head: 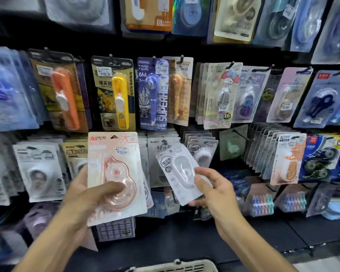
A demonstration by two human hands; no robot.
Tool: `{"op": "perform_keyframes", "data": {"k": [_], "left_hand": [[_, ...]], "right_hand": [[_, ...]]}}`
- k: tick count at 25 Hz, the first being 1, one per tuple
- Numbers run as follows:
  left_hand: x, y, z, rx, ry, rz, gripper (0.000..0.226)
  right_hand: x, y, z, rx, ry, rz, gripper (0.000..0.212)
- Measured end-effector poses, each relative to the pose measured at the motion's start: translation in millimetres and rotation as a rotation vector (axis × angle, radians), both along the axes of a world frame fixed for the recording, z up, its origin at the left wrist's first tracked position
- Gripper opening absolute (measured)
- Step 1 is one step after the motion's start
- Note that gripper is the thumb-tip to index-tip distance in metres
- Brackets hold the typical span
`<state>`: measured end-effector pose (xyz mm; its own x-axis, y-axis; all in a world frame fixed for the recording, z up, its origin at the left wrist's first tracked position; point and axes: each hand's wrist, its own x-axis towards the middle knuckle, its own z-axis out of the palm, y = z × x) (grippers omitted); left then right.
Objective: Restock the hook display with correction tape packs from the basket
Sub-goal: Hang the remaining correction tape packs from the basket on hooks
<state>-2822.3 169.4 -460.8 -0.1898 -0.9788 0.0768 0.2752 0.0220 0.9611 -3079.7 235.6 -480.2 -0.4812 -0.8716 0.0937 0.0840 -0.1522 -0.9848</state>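
Observation:
My left hand (90, 195) grips a large pink correction tape pack (114, 167), thumb pressed on its clear blister, held upright before the display. My right hand (214, 191) pinches the lower edge of a smaller white correction tape pack (178, 169), tilted to the left. Both packs hover in front of the lower row of the hook display (165, 146). The basket (177, 266) shows only its pale rim at the bottom edge, below my arms.
Rows of hanging packs fill the black wall: an orange pack (63, 95), a yellow pack (118, 97), a purple pack (153, 95). A bare hook (241, 135) juts out right of centre. A dark shelf ledge (283, 232) runs below.

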Motion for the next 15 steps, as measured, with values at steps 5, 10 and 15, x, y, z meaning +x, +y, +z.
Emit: {"op": "perform_keyframes", "data": {"k": [5, 10, 15], "left_hand": [[1.6, 7.1, 7.5, -0.024, 0.032, 0.011, 0.067], [-1.1, 4.1, 9.8, -0.020, 0.041, 0.046, 0.064], [-5.1, 5.8, 7.8, -0.030, 0.055, 0.015, 0.066]], "right_hand": [[17.8, -10.0, -12.8, -0.051, 0.036, -0.116, 0.025], [14.8, -4.7, -1.2, -0.199, -0.138, -0.043, 0.021], [32.1, -15.3, -3.2, 0.002, 0.128, -0.087, 0.024]]}}
